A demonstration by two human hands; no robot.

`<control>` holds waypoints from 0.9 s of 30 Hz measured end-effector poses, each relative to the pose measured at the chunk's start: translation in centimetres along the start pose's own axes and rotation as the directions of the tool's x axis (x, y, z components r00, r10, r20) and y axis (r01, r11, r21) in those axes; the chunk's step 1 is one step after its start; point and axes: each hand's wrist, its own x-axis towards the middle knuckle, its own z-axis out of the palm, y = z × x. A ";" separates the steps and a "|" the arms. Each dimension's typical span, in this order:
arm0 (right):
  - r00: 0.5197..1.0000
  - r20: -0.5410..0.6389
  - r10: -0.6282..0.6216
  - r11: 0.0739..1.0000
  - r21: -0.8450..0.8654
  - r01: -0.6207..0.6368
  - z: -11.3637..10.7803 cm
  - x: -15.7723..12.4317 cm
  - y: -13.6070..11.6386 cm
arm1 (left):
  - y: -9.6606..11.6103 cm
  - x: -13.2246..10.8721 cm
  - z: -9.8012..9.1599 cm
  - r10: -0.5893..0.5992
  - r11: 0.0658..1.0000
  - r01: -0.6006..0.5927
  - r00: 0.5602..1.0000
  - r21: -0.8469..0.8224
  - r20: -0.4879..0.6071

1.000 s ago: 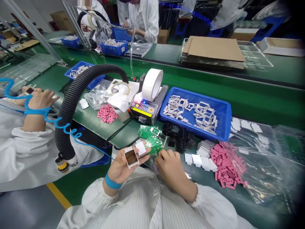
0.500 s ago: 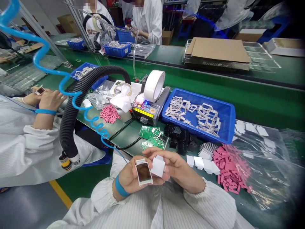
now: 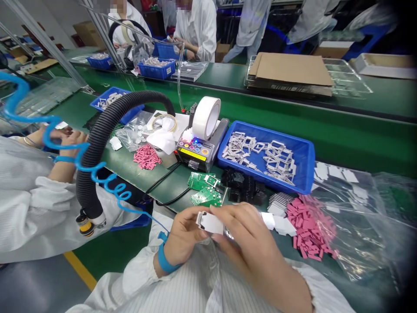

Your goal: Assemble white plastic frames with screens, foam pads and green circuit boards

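My left hand (image 3: pixel 185 237), with a blue wrist strap (image 3: pixel 166 256), is closed on a small framed display screen (image 3: pixel 211 223) just in front of my body. A white face of it points up, and dark parts show at its left end. Whether that white is the screen's back or the white square sheet laid over it, I cannot tell. My right hand (image 3: pixel 247 237) curls over the right end of the screen, fingers against it, hiding that part. Something shiny shows beneath the right fingers. Green circuit boards (image 3: pixel 205 195) and black parts (image 3: pixel 243 187) lie beyond my hands.
A blue bin (image 3: pixel 309 174) of white frames stands at the back, beside a tape dispenser (image 3: pixel 198 152). Pink strips (image 3: pixel 308 228), white sheets (image 3: pixel 283 224) and a plastic bag (image 3: pixel 361 243) lie right. A black hose (image 3: pixel 87 174) and blue coiled cord (image 3: pixel 110 182) hang left, near a co-worker's arm (image 3: pixel 61 169).
The dark screen face, earlier turned up in my left hand, is out of sight; a white face shows instead. My right hand has brought the separate white sheet over to the screen and now covers its right end.
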 end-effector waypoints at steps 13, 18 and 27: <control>0.997 0.056 0.050 0.994 -0.099 -0.044 1.3 -1.1 1.5 | -0.8 0.4 1.0 -0.322 0.918 0.314 0.947 -0.240 0.009; 0.910 -0.003 0.414 0.835 -0.397 -0.381 -4.4 -6.7 7.6 | -1.4 0.8 0.8 -0.397 0.884 0.399 0.916 -0.243 0.059; 0.799 -0.081 0.596 0.624 -0.580 -0.524 -5.9 -13.9 14.6 | -2.0 1.2 1.8 -0.403 0.881 0.413 0.911 -0.233 0.088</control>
